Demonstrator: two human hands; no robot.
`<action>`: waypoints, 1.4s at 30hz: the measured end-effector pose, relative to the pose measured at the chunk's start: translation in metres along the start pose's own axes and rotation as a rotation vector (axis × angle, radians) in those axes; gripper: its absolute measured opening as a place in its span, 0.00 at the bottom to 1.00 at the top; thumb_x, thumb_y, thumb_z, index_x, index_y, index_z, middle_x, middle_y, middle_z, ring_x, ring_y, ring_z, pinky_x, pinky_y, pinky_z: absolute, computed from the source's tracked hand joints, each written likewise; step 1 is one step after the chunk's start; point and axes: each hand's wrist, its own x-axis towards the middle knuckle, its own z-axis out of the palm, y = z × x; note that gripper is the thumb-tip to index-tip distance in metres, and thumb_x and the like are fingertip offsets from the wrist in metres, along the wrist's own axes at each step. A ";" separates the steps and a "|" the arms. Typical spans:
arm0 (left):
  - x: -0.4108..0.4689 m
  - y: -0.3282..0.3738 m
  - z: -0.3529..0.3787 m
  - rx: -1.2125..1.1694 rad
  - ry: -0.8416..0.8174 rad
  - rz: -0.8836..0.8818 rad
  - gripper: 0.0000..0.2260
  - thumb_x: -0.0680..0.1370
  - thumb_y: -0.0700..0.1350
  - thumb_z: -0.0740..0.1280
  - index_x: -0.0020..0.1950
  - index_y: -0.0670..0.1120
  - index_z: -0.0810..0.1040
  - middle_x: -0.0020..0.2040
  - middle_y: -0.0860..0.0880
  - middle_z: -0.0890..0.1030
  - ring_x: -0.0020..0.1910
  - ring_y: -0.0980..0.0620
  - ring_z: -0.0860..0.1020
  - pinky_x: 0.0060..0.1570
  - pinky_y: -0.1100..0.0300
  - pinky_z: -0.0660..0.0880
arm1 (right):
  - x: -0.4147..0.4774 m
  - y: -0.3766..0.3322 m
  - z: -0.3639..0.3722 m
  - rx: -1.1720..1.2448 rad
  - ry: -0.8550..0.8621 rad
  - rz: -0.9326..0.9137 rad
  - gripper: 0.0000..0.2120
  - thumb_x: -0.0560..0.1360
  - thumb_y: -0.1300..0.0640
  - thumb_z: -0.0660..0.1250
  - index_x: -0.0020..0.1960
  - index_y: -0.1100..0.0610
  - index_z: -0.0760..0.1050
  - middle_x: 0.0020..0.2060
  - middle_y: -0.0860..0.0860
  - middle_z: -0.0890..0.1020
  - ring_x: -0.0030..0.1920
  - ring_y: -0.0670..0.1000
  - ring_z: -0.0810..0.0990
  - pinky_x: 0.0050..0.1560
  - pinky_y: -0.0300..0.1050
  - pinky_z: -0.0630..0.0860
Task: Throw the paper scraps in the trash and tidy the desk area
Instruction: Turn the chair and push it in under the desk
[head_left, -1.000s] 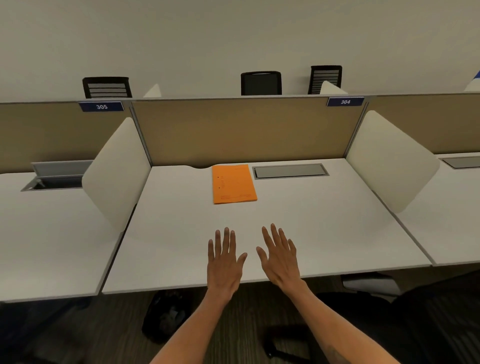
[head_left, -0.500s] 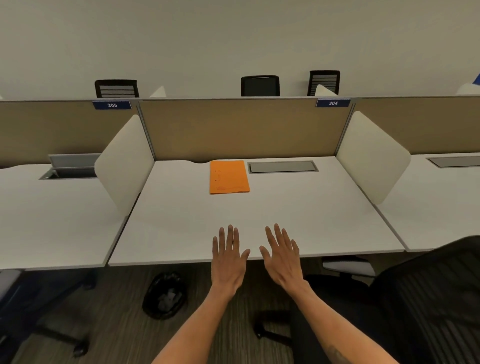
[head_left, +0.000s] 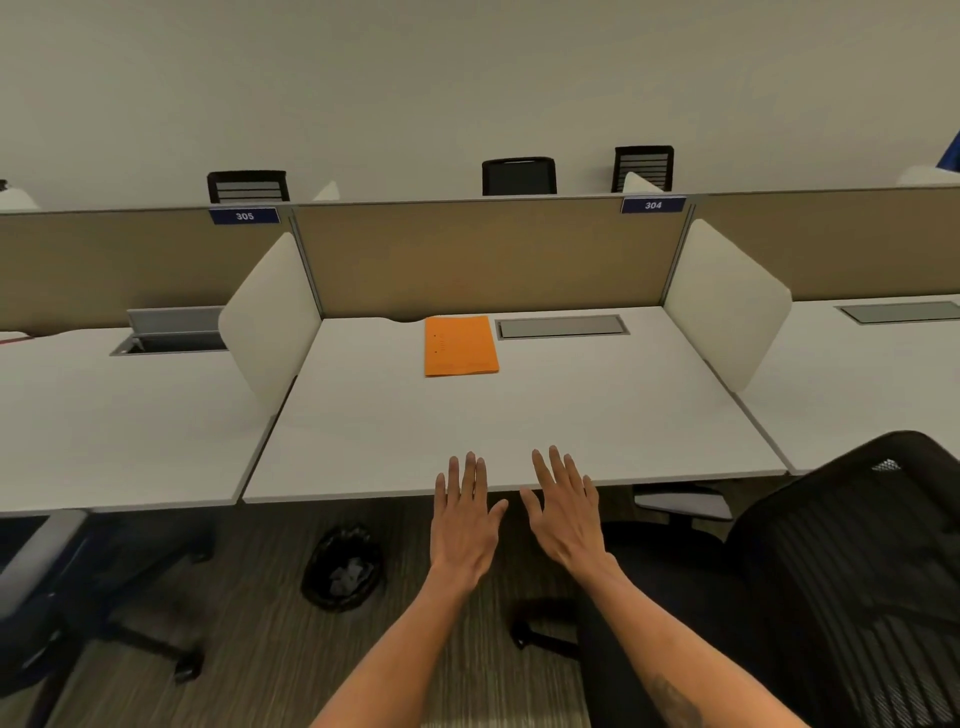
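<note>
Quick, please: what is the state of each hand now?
Left hand: open, fingers spread, holding nothing.
Right hand: open, fingers spread, holding nothing.

Crumpled grey paper scraps (head_left: 347, 574) lie in the black-lined trash bin (head_left: 317, 571) on the floor beneath the desk (head_left: 363, 447).

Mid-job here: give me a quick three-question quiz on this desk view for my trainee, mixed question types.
1. True or false: the orange folder lies flat at the back of the desk, left of the closed cable hatch.
2. What do the left hand and right hand hold? A) paper scraps B) nothing C) the folder
3. Fill in: the black trash bin stands on the floor, to the ____ of both hands.

Key
1. True
2. B, both open with fingers spread over the desk's near edge
3. Left; crumpled paper shows inside
</note>
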 end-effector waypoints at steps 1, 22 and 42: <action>-0.005 0.000 -0.002 0.002 0.005 0.004 0.32 0.84 0.62 0.40 0.80 0.46 0.33 0.79 0.47 0.30 0.78 0.45 0.30 0.78 0.47 0.34 | -0.006 -0.001 0.000 0.000 0.009 -0.002 0.31 0.82 0.38 0.47 0.80 0.46 0.40 0.78 0.47 0.39 0.79 0.52 0.40 0.76 0.55 0.41; -0.129 0.039 0.001 -0.032 0.060 0.083 0.30 0.85 0.59 0.42 0.80 0.44 0.35 0.80 0.44 0.32 0.78 0.43 0.30 0.76 0.46 0.31 | -0.156 0.012 -0.019 -0.005 0.081 0.082 0.30 0.82 0.40 0.46 0.80 0.47 0.42 0.79 0.49 0.44 0.79 0.52 0.42 0.78 0.56 0.44; -0.174 0.176 -0.007 -0.017 0.068 0.197 0.32 0.83 0.62 0.39 0.80 0.45 0.36 0.80 0.46 0.34 0.79 0.44 0.33 0.77 0.47 0.33 | -0.232 0.126 -0.081 -0.027 0.127 0.163 0.30 0.82 0.40 0.48 0.80 0.47 0.45 0.80 0.51 0.48 0.80 0.53 0.46 0.77 0.56 0.46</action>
